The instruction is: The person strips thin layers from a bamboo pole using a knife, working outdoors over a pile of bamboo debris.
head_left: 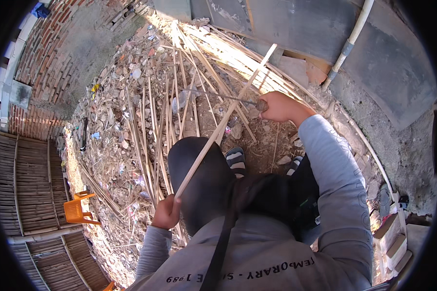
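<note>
A long pale split-bamboo strip (206, 153) slants up and away to the right, lying across my dark-clothed knee. My left hand (167, 212) is closed round its near end. In my right hand (278, 106), fingers wrapped round the brown handle, is a long thin-bladed knife (245, 101). Its dark blade points left and crosses the strip beyond my knee. Whether the edge presses into the bamboo or only passes by it, I cannot tell. My feet, in strapped sandals (236, 161), are on the dirt below.
Several bamboo strips (153, 131) lie spread over rubble and litter ahead and to the left, with a denser pile (228, 51) at the far wall. An orange plastic chair (76, 211) stands left by a bamboo-slat panel (31, 182). A pipe (347, 46) rises along the right wall.
</note>
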### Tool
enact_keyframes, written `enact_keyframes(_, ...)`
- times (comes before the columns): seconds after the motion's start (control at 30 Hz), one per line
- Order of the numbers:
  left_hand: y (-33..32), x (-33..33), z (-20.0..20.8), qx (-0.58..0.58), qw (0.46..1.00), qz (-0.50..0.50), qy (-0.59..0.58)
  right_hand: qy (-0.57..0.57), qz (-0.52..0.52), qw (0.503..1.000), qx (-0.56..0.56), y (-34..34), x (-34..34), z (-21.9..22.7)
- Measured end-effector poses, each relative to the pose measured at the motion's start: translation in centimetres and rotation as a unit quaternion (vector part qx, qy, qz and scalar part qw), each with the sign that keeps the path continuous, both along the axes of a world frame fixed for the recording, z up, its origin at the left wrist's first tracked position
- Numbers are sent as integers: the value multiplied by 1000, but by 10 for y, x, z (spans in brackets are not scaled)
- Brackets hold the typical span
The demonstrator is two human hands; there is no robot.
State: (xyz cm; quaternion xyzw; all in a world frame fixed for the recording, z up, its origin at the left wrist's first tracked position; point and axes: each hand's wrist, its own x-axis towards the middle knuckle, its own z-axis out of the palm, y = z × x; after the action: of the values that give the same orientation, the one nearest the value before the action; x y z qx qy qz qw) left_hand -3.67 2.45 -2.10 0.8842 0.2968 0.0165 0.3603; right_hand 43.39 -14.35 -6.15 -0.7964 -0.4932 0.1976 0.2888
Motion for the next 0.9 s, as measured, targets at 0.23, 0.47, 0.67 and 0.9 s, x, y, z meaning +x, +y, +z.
enact_keyframes(0.23,4,-4,14,-15,999,-8,38,-111,81,988,-72,15,-50,48)
enact_keyframes(0.47,9,1,14,-10,999,-21,40,-9,-104,995,-10,-5,15,5)
enact_keyframes(0.67,15,-6,18,12,998,-25,62,-109,55,988,-96,12,-36,37)
enact_keyframes(0.9,15,-3,7,-34,999,-7,37,3,-52,997,-65,0,-5,19)
